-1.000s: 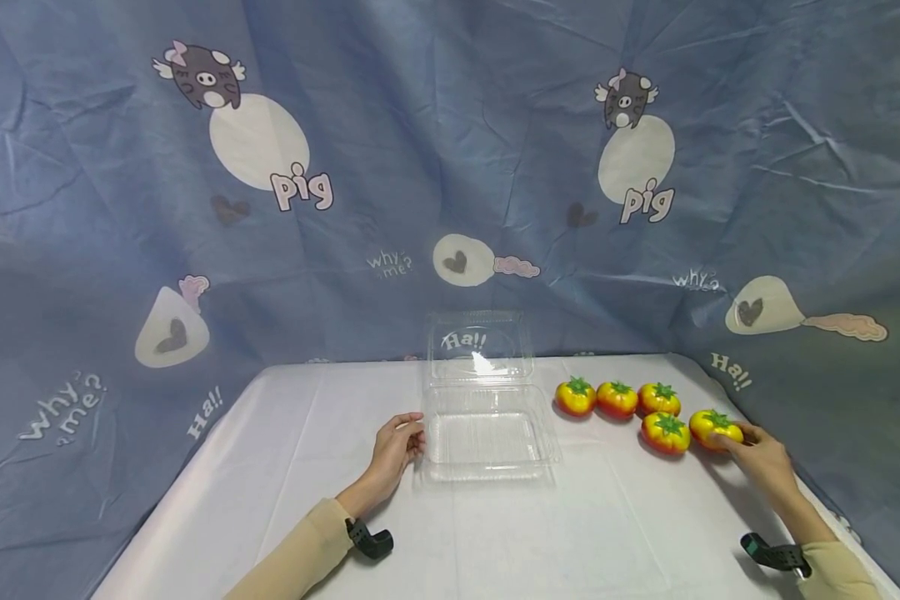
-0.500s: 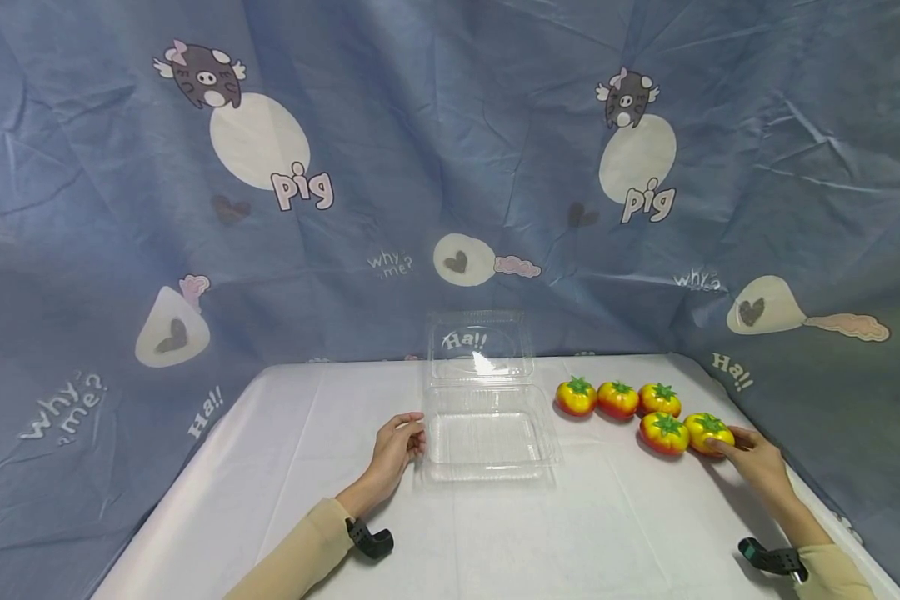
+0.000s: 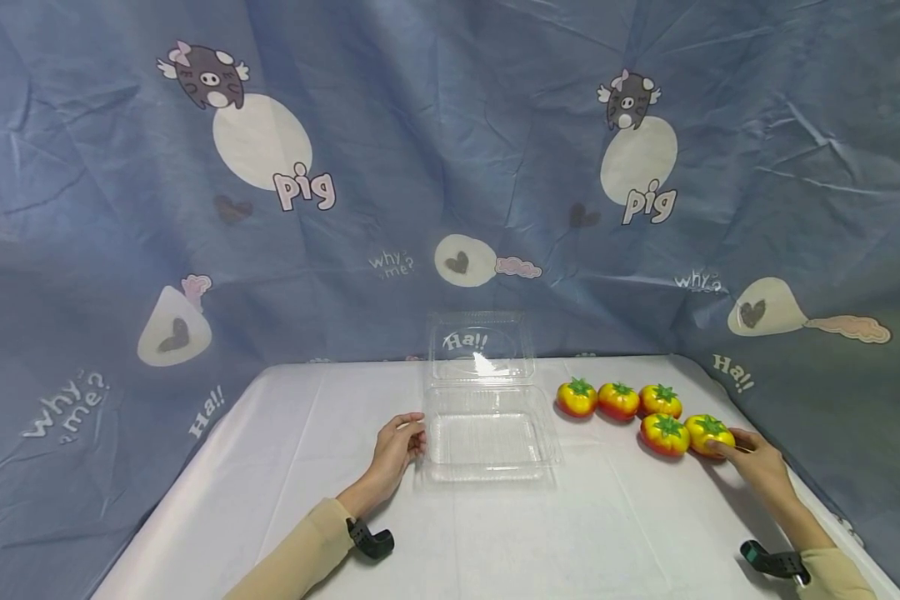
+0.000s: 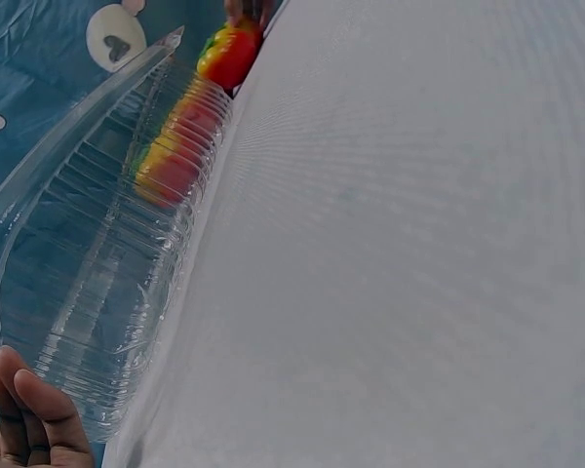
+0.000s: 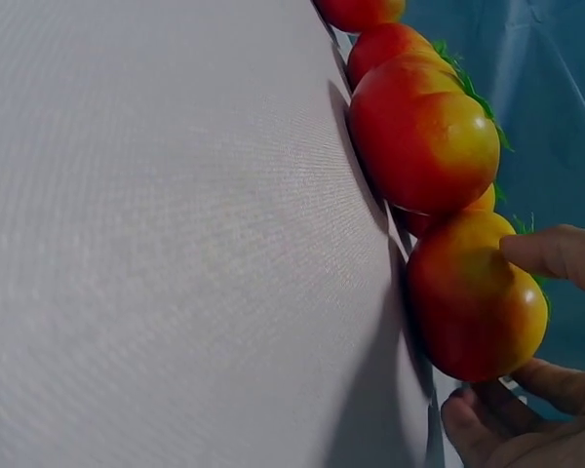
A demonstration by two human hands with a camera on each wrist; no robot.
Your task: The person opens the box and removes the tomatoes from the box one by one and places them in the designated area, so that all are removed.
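Note:
At the right of the head view, my right hand point(image 3: 763, 468) holds a glossy red-and-yellow toy tomato point(image 3: 708, 433) with a green leafy top. In the right wrist view, the thumb and fingers lie on opposite sides of this tomato point(image 5: 478, 297), which rests on the cloth. It sits against a neighbouring tomato point(image 3: 664, 435); several more stand in a row behind. A clear plastic clamshell box point(image 3: 487, 473) lies with its lid point(image 3: 480, 346) raised at the back. At the box's left edge rests my left hand point(image 3: 392, 457), fingers loosely bent by the rim.
White cloth covers the table point(image 3: 495, 542). A blue printed curtain point(image 3: 390, 150) hangs behind and around it. The back row of tomatoes point(image 3: 618, 402) stands right of the box. Each wrist carries a black strap mount point(image 3: 371, 540).
My right hand has shifted slightly left, bringing its tomato against the neighbouring one. My left hand and the box have stayed put.

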